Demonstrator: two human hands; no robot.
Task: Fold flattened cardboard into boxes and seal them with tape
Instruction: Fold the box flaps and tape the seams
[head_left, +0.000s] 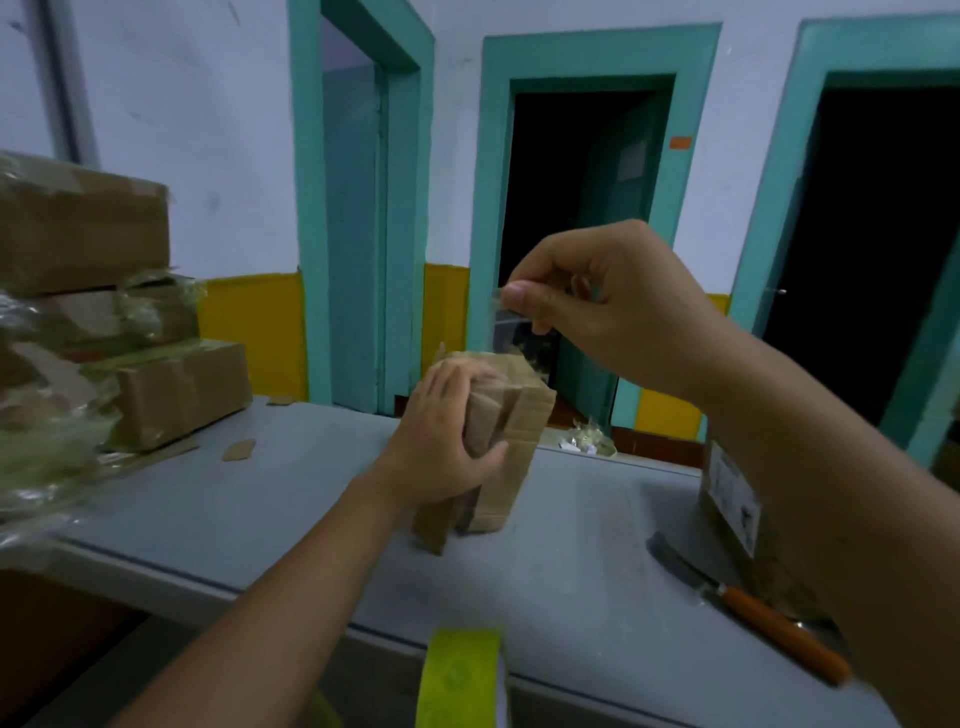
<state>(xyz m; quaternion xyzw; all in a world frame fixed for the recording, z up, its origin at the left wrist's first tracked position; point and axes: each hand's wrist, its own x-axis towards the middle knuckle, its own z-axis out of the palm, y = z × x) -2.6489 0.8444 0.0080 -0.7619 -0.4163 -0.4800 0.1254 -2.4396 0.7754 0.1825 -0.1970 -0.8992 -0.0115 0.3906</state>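
- Grips with the left hand (441, 415) the upper part of a small cardboard box (511, 452), fingers curled over its top, thumb pressed on the near face.
- Holds that box upright near the middle of the grey table (260, 509).
- Pinches with the right hand (597, 312) a strip of clear tape (506, 325) between thumb and forefinger, raised just above the box; strip hanging toward the box top, contact impossible to tell.
- At the table's left: a stack of taped cardboard boxes (104, 312), with 1 cardboard scrap (239, 449) near it.
- At the near edge: a yellow-green tape roll (460, 675).
- At the right: a knife with an orange handle (769, 629), flat beside a labelled carton (732, 493).
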